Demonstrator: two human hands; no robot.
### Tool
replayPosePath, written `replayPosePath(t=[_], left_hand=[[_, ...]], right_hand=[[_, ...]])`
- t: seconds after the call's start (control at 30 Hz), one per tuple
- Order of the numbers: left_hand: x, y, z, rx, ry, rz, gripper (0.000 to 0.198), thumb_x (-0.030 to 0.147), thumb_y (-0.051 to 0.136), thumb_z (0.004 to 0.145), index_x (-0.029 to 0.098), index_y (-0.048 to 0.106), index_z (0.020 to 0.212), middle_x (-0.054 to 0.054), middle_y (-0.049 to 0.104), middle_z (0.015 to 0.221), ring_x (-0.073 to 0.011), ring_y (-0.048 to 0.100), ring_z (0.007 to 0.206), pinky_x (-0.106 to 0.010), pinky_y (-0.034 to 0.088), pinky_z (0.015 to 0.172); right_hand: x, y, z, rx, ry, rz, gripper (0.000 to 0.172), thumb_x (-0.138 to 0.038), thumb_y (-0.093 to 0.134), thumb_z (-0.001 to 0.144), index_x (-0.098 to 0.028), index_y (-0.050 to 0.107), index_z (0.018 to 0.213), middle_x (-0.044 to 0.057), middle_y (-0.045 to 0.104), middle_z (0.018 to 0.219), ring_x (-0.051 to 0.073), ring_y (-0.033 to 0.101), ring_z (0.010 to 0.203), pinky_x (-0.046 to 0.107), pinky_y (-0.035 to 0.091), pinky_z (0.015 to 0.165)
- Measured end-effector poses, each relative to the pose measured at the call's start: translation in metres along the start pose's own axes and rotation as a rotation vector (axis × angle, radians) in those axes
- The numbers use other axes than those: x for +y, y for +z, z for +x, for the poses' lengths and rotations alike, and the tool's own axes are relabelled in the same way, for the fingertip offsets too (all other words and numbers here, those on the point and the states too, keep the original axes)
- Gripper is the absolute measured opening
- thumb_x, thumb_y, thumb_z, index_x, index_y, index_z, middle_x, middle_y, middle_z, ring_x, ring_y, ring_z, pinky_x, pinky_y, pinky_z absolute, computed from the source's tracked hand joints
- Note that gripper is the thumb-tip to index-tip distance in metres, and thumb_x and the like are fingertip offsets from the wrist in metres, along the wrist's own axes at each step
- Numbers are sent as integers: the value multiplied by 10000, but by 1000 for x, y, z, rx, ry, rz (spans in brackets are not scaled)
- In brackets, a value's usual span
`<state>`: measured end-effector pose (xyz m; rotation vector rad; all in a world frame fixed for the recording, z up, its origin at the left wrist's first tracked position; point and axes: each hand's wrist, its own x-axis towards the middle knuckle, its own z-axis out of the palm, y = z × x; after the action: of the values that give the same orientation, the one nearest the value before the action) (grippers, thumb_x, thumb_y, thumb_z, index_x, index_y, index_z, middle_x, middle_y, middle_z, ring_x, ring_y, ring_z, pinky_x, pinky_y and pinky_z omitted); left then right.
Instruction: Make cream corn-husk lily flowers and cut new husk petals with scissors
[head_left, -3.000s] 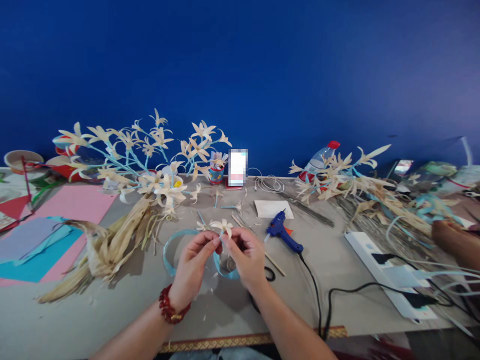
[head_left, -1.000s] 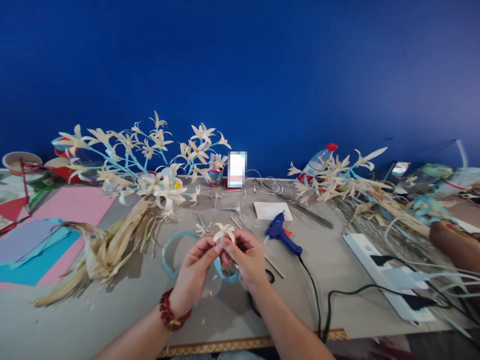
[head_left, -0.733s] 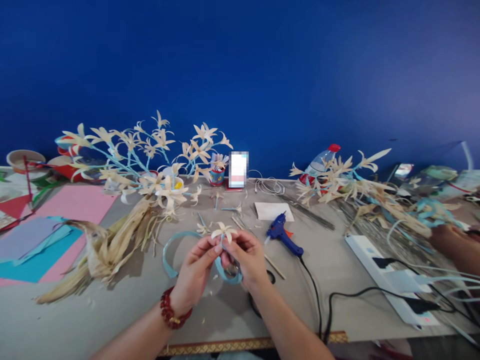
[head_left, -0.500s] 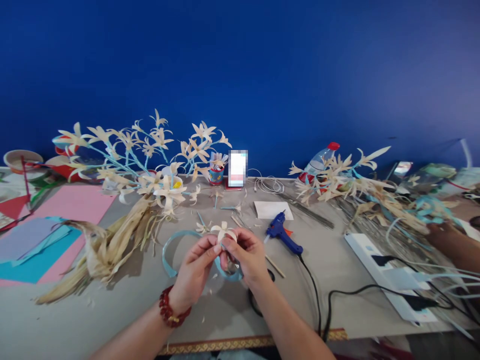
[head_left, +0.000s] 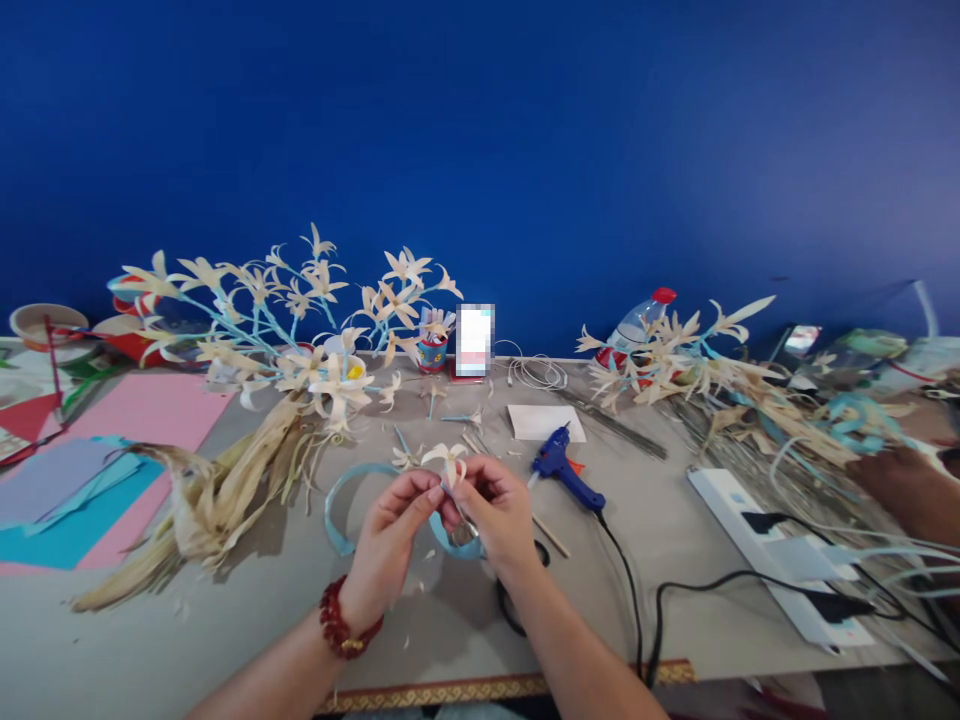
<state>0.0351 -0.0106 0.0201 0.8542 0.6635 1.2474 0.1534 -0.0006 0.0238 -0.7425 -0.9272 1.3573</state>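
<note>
A small cream husk flower (head_left: 445, 457) stands between my two hands above the grey table (head_left: 247, 630). My left hand (head_left: 390, 540), with a red bead bracelet at the wrist, pinches the flower's base from the left. My right hand (head_left: 491, 510) is closed on the same base from the right. A light blue ribbon (head_left: 341, 500) curls on the table from under my hands toward the left. What my right fingers hold besides the flower is hidden.
A blue glue gun (head_left: 564, 468) with a black cable lies right of my hands, beside a white power strip (head_left: 772, 550). Dried husks (head_left: 217, 490) and flower branches (head_left: 300, 310) lie left, coloured paper (head_left: 90, 470) far left. Another person's hand (head_left: 900, 480) works at the right edge.
My hands have stayed in place, turning the flower slightly between the fingers. The other person's hand at the right has shifted a little.
</note>
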Motion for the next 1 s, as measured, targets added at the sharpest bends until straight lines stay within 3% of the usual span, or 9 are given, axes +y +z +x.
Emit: replayPosePath(t=[0.3,0.53,0.67,1.0], left_hand=[[4,0,-1,-83,-146,-158,121,221,602,857,136,624,774,6,599,520,-93,514,527,-206,411,598],[0,-3,-1,22,-18,41,50,205,655,831,166,629,846,-1,653,690,-104,573,644,-213,443,649],[2,-2,0,29,4,77,69,212,637,843,160,633,797,-7,656,673,-114,580,645,-225,449,651],[8,2,0,-33,-165,-156,117,219,606,849,149,601,754,3,603,545,-104,506,538,-219,398,598]], right_hand=[[-7,2,1,-106,70,20,209,-314,744,745,-182,588,705,-30,632,517,112,570,346,196,428,361],[-3,-2,-1,15,-1,-141,176,-303,708,780,-173,597,738,-44,603,482,94,544,392,196,456,421],[-2,-2,0,17,7,-118,216,-319,715,771,-186,555,715,-57,579,475,92,525,388,198,446,412],[-7,0,0,-78,88,-118,233,-367,710,775,-185,570,737,-47,589,469,96,526,372,193,400,399]])
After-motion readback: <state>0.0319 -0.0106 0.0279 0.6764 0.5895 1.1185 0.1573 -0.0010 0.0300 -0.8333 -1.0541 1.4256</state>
